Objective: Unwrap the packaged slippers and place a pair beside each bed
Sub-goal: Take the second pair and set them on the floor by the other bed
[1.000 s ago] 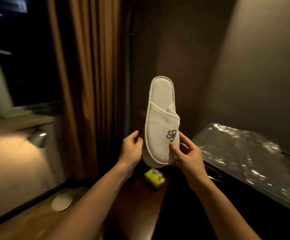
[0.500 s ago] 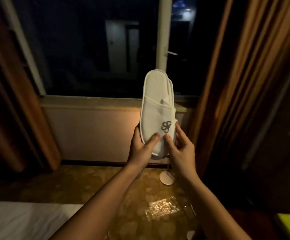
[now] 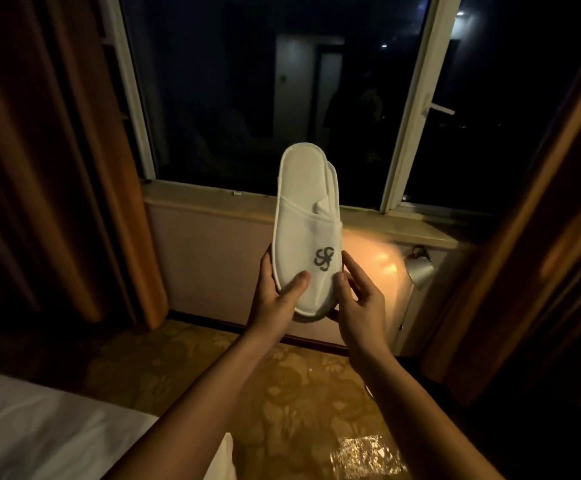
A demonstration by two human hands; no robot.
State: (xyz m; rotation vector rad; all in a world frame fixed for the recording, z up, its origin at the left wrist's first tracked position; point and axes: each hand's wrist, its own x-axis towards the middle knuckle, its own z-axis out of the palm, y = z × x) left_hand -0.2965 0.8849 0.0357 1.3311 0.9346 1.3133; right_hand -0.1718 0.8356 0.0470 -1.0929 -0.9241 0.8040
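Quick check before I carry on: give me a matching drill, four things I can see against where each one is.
Things:
1. white slippers
2. bed
3. shiny plastic wrapper
4. lamp

Places:
A. on the patterned floor, lower right
B. lower left corner
C. held up before the window, toes down
D. by the wall under the sill, right

Pairs: 1-C, 2-B, 3-A, 4-D. The left hand and right hand both hold the slippers.

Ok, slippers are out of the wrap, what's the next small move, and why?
Probably lower the pair to the carpet beside the bed. Both hands, left and right, hold the stacked slippers upright before the window, and the bed's corner lies just below left.
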